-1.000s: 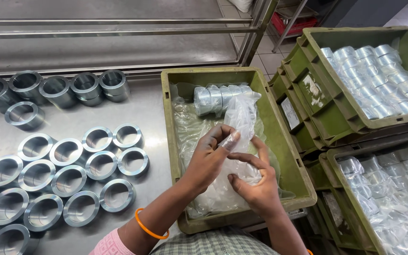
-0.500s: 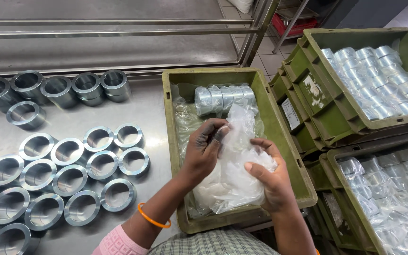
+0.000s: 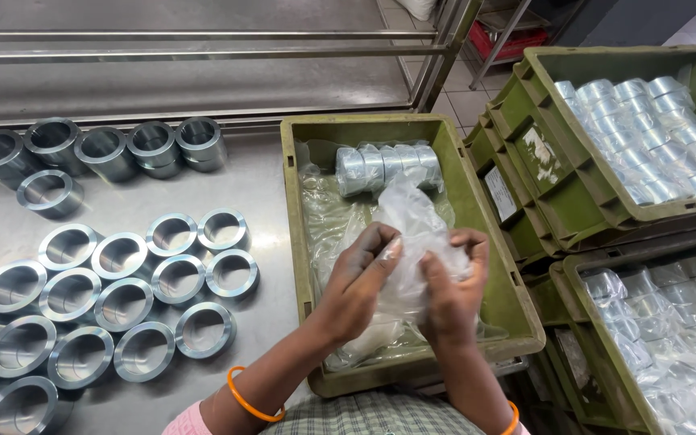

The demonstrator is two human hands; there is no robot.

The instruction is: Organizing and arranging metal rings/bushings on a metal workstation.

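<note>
My left hand (image 3: pixel 362 278) and my right hand (image 3: pixel 453 286) both grip a clear plastic bag (image 3: pixel 412 217) and hold it over a green crate (image 3: pixel 477 209). The fingers of both hands pinch the bag's upper part close together. Inside the crate, at its far end, lies a row of bagged metal rings (image 3: pixel 386 165) on loose clear plastic. Many bare metal rings (image 3: pixel 151 278) lie flat on the steel table (image 3: pixel 267 201) to the left of my left arm.
Taller metal rings (image 3: pixel 102 149) stand in a row at the table's back left. Two green crates at the right, one far (image 3: pixel 606 201) and one near (image 3: pixel 598 338), hold several bagged rings. A steel shelf frame (image 3: pixel 203 52) runs behind the table.
My hands have come closer together on the bag and bunched it up. One second ago the bag hung lower in the crate; it is held higher now.
</note>
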